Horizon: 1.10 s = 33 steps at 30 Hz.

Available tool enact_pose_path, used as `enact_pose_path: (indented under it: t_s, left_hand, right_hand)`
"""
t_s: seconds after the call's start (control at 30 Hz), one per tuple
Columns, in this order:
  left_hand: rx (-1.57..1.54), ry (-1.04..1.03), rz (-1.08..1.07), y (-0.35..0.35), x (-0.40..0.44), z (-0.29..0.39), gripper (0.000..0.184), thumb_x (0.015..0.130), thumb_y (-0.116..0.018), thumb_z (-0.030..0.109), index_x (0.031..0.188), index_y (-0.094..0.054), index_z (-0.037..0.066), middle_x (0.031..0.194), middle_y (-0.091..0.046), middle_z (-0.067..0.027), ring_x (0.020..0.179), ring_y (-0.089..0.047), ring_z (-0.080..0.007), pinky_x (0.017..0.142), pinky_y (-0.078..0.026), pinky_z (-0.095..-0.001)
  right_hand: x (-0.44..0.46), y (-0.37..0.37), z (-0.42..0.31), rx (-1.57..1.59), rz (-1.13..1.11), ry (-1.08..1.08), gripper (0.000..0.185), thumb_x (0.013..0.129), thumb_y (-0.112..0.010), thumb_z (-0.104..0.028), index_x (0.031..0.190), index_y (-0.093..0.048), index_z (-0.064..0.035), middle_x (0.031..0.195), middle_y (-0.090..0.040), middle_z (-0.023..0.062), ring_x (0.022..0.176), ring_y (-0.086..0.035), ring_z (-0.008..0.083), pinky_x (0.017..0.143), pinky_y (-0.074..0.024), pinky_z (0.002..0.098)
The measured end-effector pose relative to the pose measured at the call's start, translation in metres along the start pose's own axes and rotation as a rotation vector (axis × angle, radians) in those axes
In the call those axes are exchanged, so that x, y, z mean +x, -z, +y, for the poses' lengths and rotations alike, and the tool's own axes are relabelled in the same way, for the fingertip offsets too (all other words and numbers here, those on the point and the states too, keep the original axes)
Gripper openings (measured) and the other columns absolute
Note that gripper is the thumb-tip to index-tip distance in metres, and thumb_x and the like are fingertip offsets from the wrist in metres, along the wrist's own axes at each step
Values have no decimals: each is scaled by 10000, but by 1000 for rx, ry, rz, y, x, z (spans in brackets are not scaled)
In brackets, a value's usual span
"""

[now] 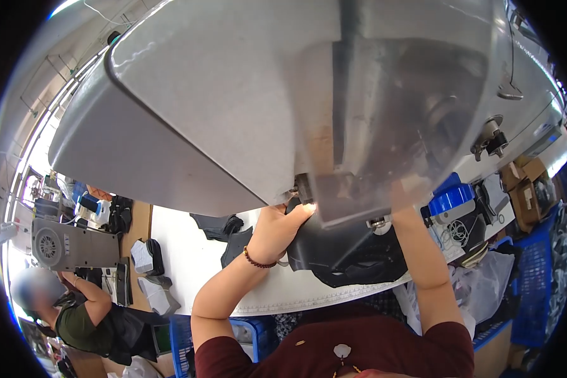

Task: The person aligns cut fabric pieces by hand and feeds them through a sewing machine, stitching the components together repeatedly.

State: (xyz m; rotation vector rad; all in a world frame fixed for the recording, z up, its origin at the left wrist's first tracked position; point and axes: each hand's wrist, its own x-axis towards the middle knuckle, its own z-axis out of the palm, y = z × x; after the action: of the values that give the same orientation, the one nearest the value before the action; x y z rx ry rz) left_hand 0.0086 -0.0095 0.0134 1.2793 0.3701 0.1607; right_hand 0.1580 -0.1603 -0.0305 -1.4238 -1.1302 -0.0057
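Note:
A large grey sewing machine (214,107) fills the upper view, close to the camera, with a see-through guard (390,126) at its front. Below it lies a black leather-like piece (353,252), shiny and curved, with small slits near its lower edge. My left hand (280,230), beaded bracelet at the wrist, is closed at the piece's upper left edge, thumb pointing right beside the lit stitching area. The machine head hides its other fingers. My right hand (412,189) reaches up behind the guard on the piece's right side; its fingers are blurred there.
More black pieces (217,225) lie on the white table (183,258), left of my arm. Blue baskets (532,283) and a clear plastic bag (485,277) stand at the right. At the far left, another person (85,321) sits by a grey machine (75,244).

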Motion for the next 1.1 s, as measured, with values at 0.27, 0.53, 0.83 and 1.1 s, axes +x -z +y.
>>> enact_pose_path:
  t_s: [0.27,0.53,0.83,1.1]
  left_hand:
    - [287,-72,40,3,3,3,203,781,-649,118,919,-590,-19,838,-607,-46,672,-576,-105,614,-488,-223]
    - [1073,-727,468,-5,-28,-8,558,639,-797,307,989,-501,-11,981,-513,-141,891,-514,-269,776,-414,-369]
    - [1011,-1034,503,-23,-24,-5,185,674,-634,-38,855,-638,2,788,-644,-125,668,-625,-269,614,-493,-313]
    - [1459,-1310,282,-31,-27,-23,285,605,-581,23,878,-604,-55,857,-597,-117,799,-601,-228,697,-505,-300]
  right_hand:
    - [-3,-5,15,186,47,-35,261,641,-727,-100,881,-646,-35,857,-647,77,809,-617,185,735,-474,295]
    - [-6,-1,-9,58,-58,-219,227,671,-713,-80,886,-656,-32,829,-664,73,785,-628,160,702,-479,278]
    - [-4,-6,-43,49,39,-263,307,642,-737,-73,927,-636,-17,826,-668,54,761,-596,105,703,-463,260]
    - [-5,-9,-39,248,21,-294,262,660,-709,-6,910,-631,-1,804,-664,40,727,-554,68,695,-452,248]
